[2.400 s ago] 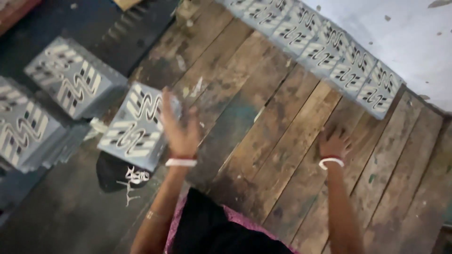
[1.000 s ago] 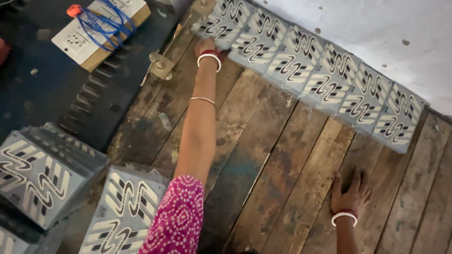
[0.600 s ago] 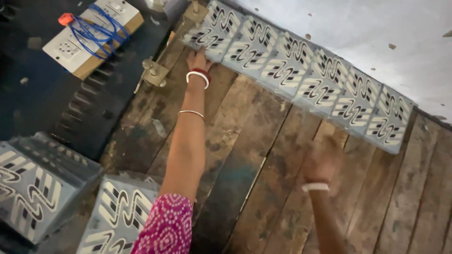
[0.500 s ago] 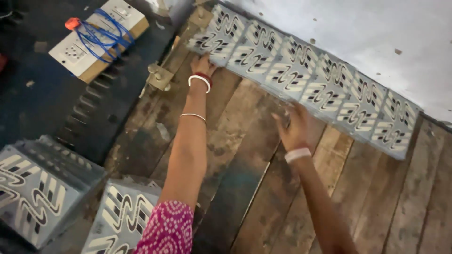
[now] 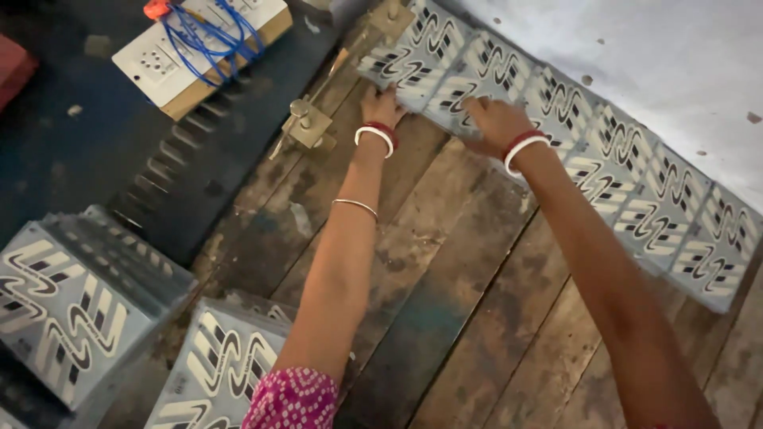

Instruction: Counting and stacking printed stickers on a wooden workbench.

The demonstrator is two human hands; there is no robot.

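Plank surface (image 5: 445,318) is being used as the work area, boards uneven and gapped. Row of patterned grey boxes (image 5: 604,159) is being lined up along the far edge, against a pale wall (image 5: 652,56); each flat face carries white wavy stripes. Two larger stacks of the same boxes (image 5: 71,310) are sitting near left. White socket board (image 5: 199,44), wrapped in blue cord, is lying far left.

Left hand (image 5: 380,107) is being pressed on the end box (image 5: 417,56), fingers spread flat. Right hand (image 5: 494,123) is being laid on the next box (image 5: 477,83), fingers narrow, nothing gripped.

Risk, as judged: boxes being skewed or buckled out of line by uneven pushing; an edge catching in a plank gap.
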